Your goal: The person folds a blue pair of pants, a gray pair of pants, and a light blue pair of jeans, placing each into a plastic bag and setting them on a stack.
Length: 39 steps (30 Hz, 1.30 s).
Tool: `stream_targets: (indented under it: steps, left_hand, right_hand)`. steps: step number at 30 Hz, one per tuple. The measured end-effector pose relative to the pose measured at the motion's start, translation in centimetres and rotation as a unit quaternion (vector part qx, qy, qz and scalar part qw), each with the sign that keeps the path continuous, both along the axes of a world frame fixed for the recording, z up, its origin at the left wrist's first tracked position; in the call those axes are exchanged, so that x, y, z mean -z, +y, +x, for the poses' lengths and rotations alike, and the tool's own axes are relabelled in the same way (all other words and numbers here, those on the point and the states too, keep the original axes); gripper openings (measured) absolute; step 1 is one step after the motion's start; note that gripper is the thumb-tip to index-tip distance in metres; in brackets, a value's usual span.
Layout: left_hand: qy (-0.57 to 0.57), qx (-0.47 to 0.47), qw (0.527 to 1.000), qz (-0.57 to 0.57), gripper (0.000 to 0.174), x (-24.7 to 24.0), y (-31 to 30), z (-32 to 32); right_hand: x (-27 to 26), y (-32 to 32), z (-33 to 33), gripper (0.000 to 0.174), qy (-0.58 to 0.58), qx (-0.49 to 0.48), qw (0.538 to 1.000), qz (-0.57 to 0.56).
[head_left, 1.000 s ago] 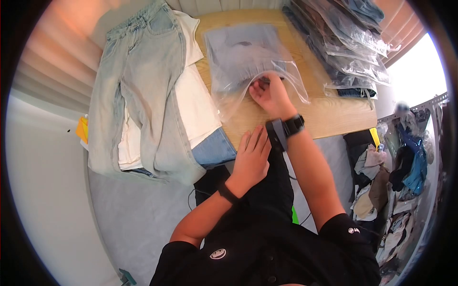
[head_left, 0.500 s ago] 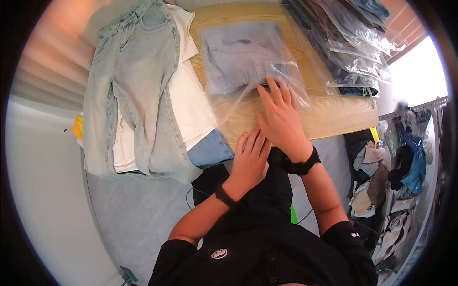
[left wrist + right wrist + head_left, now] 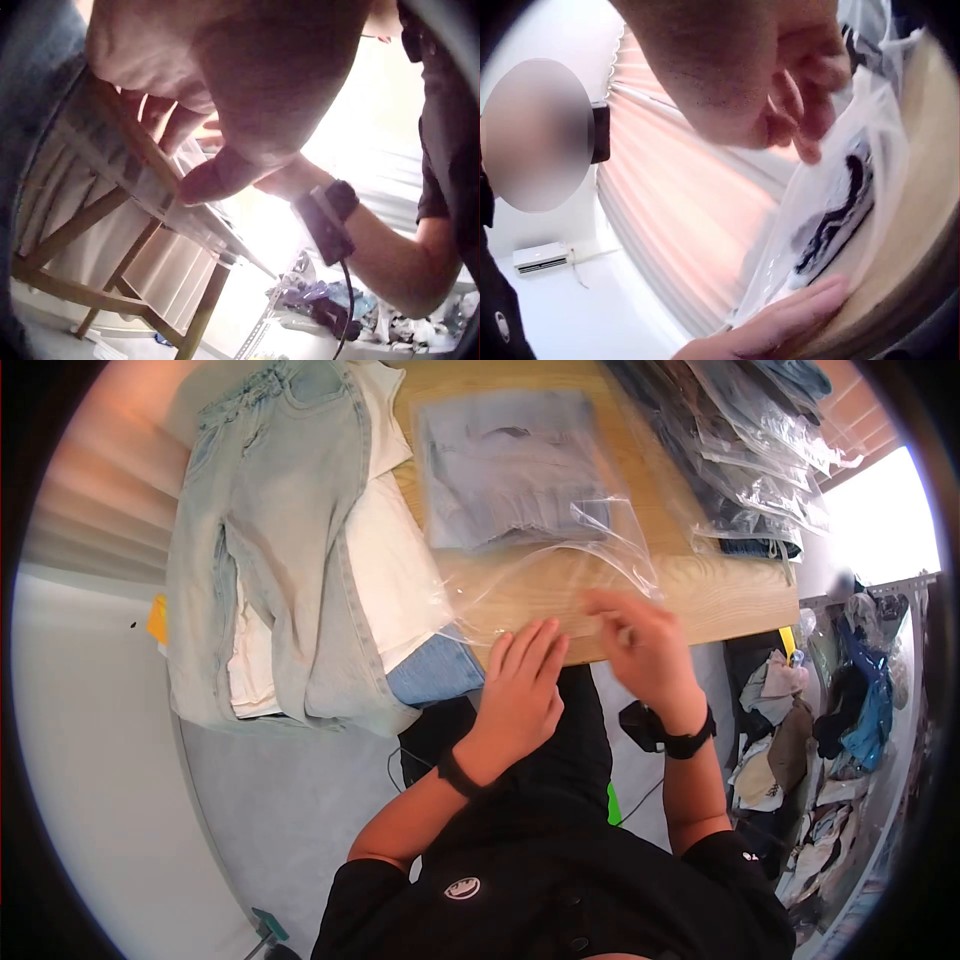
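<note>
A folded pair of light blue jeans (image 3: pixel 510 470) lies inside a clear plastic bag (image 3: pixel 545 575) on the wooden table (image 3: pixel 720 595). The bag's mouth faces the person and its upper layer arches up. My left hand (image 3: pixel 522 685) rests with straight fingers at the table's front edge, fingertips at the bag's mouth. To the right, my right hand (image 3: pixel 648 655) is raised over the table edge near the bag's right corner, fingers loosely bent and holding nothing. In the right wrist view the bent fingers (image 3: pixel 810 97) hang beside the lifted plastic, and the jeans show inside the bag.
Pale washed jeans (image 3: pixel 280 520) lie spread on white cloth (image 3: pixel 385 570) at the left, hanging over the front edge. A pile of bagged garments (image 3: pixel 750 460) stands at the back right. Beyond the table's right side is a rack with clothes (image 3: pixel 860 690).
The right hand has come out of the bag's mouth and drawn back toward the person, to the right. The jeans lie flatter in the bag. The left hand has stayed at the table edge.
</note>
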<state>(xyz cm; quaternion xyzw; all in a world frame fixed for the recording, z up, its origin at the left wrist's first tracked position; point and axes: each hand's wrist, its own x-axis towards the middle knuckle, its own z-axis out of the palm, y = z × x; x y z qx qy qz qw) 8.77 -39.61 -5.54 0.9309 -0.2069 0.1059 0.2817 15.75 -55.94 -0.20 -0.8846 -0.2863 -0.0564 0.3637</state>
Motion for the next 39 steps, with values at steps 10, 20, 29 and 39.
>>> stream_targets:
  steps: [10,20,29,39]
  left_hand:
    - [0.033,-0.05,0.964,-0.26,0.038,-0.8,0.5,-0.3]
    - [0.445,0.082,0.716,-0.532,0.035,0.0,-5.8,0.9]
    - [0.472,0.078,0.645,-0.596,0.047,0.2,-8.4,3.1]
    - [0.428,-0.003,0.68,-0.595,0.04,-0.2,-7.5,2.4]
  right_hand:
    - [2.1,-7.2,2.4,0.031,0.32,0.203,0.915,0.14]
    - [1.6,-7.2,1.0,0.027,0.462,0.107,0.863,0.174]
    - [-0.1,-5.9,-1.1,0.022,0.468,0.066,0.848,0.241]
    - [1.1,-6.2,-1.3,0.02,0.467,0.054,0.847,0.249]
